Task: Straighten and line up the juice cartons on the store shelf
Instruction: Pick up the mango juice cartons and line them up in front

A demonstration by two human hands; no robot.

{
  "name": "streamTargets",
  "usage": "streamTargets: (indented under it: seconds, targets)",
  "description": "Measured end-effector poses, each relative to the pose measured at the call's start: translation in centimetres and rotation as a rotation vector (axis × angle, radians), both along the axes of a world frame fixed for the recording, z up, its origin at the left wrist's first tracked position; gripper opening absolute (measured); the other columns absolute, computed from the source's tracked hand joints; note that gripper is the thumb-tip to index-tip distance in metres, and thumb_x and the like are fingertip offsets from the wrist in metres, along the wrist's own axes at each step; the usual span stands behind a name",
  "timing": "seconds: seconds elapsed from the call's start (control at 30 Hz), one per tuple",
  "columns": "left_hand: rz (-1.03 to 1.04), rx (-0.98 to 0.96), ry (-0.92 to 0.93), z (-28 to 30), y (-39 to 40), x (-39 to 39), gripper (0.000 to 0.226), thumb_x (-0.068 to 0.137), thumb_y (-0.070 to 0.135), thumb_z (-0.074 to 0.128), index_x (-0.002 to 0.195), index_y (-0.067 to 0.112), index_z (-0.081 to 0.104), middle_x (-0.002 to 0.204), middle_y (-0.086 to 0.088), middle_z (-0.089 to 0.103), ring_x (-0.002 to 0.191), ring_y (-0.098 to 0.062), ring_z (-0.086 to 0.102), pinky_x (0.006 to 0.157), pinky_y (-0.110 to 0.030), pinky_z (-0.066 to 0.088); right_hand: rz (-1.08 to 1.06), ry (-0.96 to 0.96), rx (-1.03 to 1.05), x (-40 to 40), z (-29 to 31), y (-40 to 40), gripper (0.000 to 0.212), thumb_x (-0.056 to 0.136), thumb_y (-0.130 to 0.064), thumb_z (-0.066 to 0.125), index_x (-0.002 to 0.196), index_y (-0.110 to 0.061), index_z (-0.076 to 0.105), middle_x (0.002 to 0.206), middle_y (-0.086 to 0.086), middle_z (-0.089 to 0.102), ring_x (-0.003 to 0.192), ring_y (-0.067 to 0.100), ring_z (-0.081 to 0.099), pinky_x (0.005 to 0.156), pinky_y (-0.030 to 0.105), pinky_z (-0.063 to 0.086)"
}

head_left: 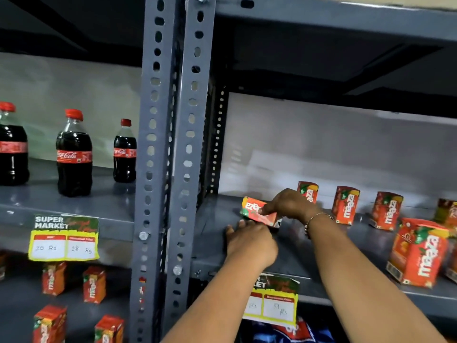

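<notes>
Between the two hands, on the grey shelf [309, 246], one juice carton [258, 214] lies tipped on its side, its label reading sideways. The right hand [288, 204] reaches over it from behind and pinches its upper edge with thumb and fingers. The left hand [249, 240] lies just in front of it, palm down and fingers loosely spread toward the carton's near edge; I cannot tell whether they touch it.

To the right of the right wrist, three upright cartons [346, 205] stand in a loose row toward the back, turned at slightly different angles. Nearer the front edge, beyond the right forearm, a larger-looking carton [420, 258] leans.

The main risk is the pinch: holding only the top edge, the carton could swivel or slip as it is stood up and fall flat again. The right forearm also crosses close to the standing row, so a wide swing could knock the nearest one over. Pushed forward, the carton could slide off the shelf lip, above the price tag [272, 303].
</notes>
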State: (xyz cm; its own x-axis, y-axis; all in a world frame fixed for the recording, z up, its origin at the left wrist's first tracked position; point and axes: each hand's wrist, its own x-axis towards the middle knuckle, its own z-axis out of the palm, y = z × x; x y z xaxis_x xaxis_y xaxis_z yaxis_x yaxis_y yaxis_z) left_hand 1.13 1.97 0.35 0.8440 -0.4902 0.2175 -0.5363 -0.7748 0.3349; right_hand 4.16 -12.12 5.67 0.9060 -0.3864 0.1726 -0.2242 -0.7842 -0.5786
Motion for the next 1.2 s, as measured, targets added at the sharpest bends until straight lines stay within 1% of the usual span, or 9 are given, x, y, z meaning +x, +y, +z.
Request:
streamTargets:
  seconds: [0.27,0.43,0.6,0.7,0.8,0.87,1.0,1.07,1.2]
  targets:
    - [-0.043,0.009,-0.057,-0.5,-0.1,0.4,0.041,0.090,0.028,0.036,0.125,0.013,0.049,0.140,-0.011,0.047,0.133,-0.028,0.034,0.108,-0.049,0.024,-0.033,-0.378,0.597,-7.0,-3.3,0.8,0.012,0.074,-0.008,0.079,0.072,-0.012,0.067,0.068,0.002,0.073,0.057,0.011,0.069,0.053,0.024,0.056]
    - [-0.291,-0.168,0.091,-0.2,-0.7,0.7,0.054,0.083,0.026,0.049,0.136,0.026,0.042,0.147,-0.006,0.042,0.136,-0.024,0.036,0.111,-0.045,0.029,-0.112,-0.385,0.377,-11.8,-4.4,-1.4,0.027,0.074,-0.021,0.080,0.096,-0.008,0.070,0.094,0.005,0.074,0.089,0.021,0.068,0.082,0.033,0.053]
    - [-0.646,-0.503,0.524,0.8,-2.6,-2.4,0.026,0.069,0.018,0.078,0.091,0.030,0.071,0.100,0.004,0.074,0.098,-0.015,0.067,0.093,-0.036,0.050,-0.140,-0.371,0.229,-15.4,-4.9,-2.1,0.027,0.076,-0.020,0.077,0.099,-0.007,0.070,0.096,0.007,0.074,0.090,0.020,0.069,0.086,0.039,0.054]
    - [-0.470,-0.601,0.432,0.9,-3.8,-4.1,0.022,0.066,0.014,0.080,0.084,0.024,0.070,0.094,-0.002,0.075,0.093,-0.020,0.067,0.088,-0.035,0.050,-0.142,-0.353,0.116,-16.4,-4.7,-2.1,0.020,0.081,-0.014,0.071,0.099,-0.005,0.069,0.099,0.011,0.073,0.093,0.023,0.067,0.080,0.032,0.052]
    - [-0.331,-0.572,0.339,1.0,-4.7,-5.6,0.021,0.067,0.017,0.080,0.081,0.023,0.066,0.081,0.004,0.070,0.078,-0.012,0.064,0.064,-0.024,0.046,-0.137,-0.380,-0.052,-17.8,-4.5,-1.5,0.023,0.084,-0.012,0.067,0.108,-0.008,0.068,0.107,0.007,0.072,0.095,0.020,0.067,0.076,0.022,0.046]
    - [-0.338,-0.586,0.378,1.1,-4.8,-6.1,0.023,0.069,0.013,0.078,0.081,0.025,0.062,0.079,0.006,0.068,0.074,-0.007,0.062,0.062,-0.022,0.046,-0.190,-0.527,-0.113,-19.9,-4.9,-1.5,0.029,0.084,-0.015,0.068,0.112,-0.019,0.068,0.104,-0.005,0.072,0.092,0.010,0.067,0.080,0.020,0.049]
    - [-0.381,-0.648,0.476,0.7,-4.8,-6.7,0.030,0.068,0.008,0.078,0.092,0.021,0.065,0.090,0.006,0.072,0.084,-0.004,0.066,0.074,-0.020,0.049,-0.342,-1.054,-0.033,-26.2,-5.3,-5.5,0.021,0.078,-0.019,0.071,0.089,-0.035,0.064,0.077,-0.020,0.067,0.072,-0.003,0.065,0.072,0.012,0.051]
    - [-0.368,-0.660,0.472,0.5,-4.8,-6.7,0.037,0.068,0.009,0.079,0.101,0.018,0.065,0.092,0.008,0.071,0.086,-0.003,0.066,0.071,-0.017,0.047,-0.395,-0.956,0.045,-27.6,-5.3,-8.8,0.030,0.075,-0.015,0.076,0.092,-0.033,0.061,0.079,-0.019,0.064,0.075,-0.001,0.064,0.077,0.021,0.053]
    - [-0.351,-0.634,0.444,0.4,-4.4,-6.7,0.041,0.067,0.012,0.080,0.105,0.018,0.066,0.098,0.008,0.072,0.092,-0.002,0.066,0.077,-0.017,0.046,-0.101,-0.341,0.284,-25.4,-5.4,-13.0,0.064,0.072,-0.013,0.080,0.128,-0.011,0.050,0.116,0.002,0.064,0.111,0.024,0.060,0.096,0.039,0.049]
